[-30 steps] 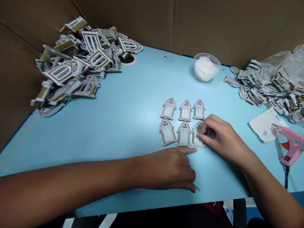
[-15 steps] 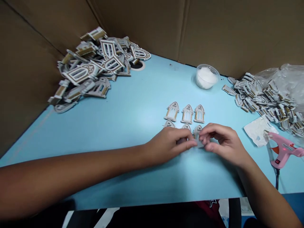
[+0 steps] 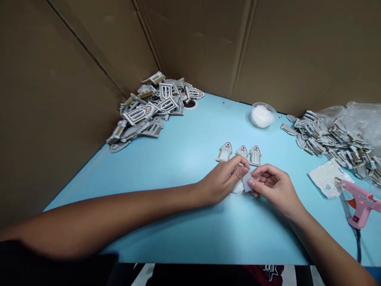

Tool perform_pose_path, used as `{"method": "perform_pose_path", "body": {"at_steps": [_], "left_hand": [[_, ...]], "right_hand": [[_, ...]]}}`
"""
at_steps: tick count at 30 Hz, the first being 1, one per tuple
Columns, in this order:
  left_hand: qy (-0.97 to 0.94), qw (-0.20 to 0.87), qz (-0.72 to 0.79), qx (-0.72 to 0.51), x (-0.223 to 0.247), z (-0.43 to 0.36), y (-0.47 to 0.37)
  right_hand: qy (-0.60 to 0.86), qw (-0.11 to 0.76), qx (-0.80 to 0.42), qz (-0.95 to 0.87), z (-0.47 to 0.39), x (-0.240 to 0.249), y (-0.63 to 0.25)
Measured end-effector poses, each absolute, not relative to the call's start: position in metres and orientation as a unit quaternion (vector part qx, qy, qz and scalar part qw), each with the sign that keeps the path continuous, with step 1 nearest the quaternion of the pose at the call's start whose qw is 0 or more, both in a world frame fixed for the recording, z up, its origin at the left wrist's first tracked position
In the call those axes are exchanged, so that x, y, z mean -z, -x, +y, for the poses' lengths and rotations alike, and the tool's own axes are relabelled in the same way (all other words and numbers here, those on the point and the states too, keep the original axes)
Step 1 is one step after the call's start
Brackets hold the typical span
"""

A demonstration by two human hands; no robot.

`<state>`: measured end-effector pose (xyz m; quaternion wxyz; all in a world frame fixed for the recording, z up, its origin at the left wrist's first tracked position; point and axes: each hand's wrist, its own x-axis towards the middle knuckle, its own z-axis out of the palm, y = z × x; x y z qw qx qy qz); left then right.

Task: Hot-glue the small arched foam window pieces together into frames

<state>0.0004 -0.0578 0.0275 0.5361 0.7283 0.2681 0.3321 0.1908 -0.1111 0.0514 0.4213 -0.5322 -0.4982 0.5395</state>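
My right hand pinches a small, thin grey sheet between thumb and fingers. Close beside it, my left hand is closed, its thumb and fingertips at the sheet's upper edge. Whether something is gripped in those left fingers is hidden. A whitish patch shows below the left fingers, its kind unclear. Just beyond the hands lies a row of small arched window-frame pieces: a left one, a middle one and a right one. My hands cover the spot where more such pieces lay.
Larger window-frame pieces form a pile at the back left, near a round table hole. A tub of white material stands at the back. Rightward are a small-frame heap, plastic bag, stained white sheet and pink glue gun.
The view has shifted, so the scene sits lower and further right. My left hand has turned, with its thumb now uppermost. The grey sheet shows more plainly in my right fingers.
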Motion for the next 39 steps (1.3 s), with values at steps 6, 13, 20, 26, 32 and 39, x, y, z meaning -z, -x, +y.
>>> {"method": "perform_pose_path", "body": {"at_steps": [6,13,20,26,32,39], "left_hand": [[-0.751,0.499,0.266,-0.343,-0.02,-0.058,0.003],[-0.779,0.452,0.179,-0.395,-0.007,-0.064,0.001],[-0.78,0.458,0.199,-0.377,-0.022,-0.071,0.001],[-0.814,0.365,0.291,-0.345,-0.024,-0.053,0.003],[-0.812,0.288,0.359,-0.36,-0.023,-0.015,0.018],[-0.799,0.249,0.397,-0.376,-0.011,0.032,0.034]], "right_hand": [[0.495,0.418,-0.64,-0.415,-0.112,-0.047,-0.186],[0.481,0.391,-0.635,-0.46,-0.117,-0.044,-0.174],[0.499,0.407,-0.575,-0.505,-0.12,-0.045,-0.163],[0.534,0.434,-0.526,-0.5,-0.114,-0.04,-0.148],[0.562,0.548,-0.289,-0.547,-0.062,-0.08,-0.187],[0.658,0.435,-0.028,-0.614,0.046,-0.118,-0.237]]}}
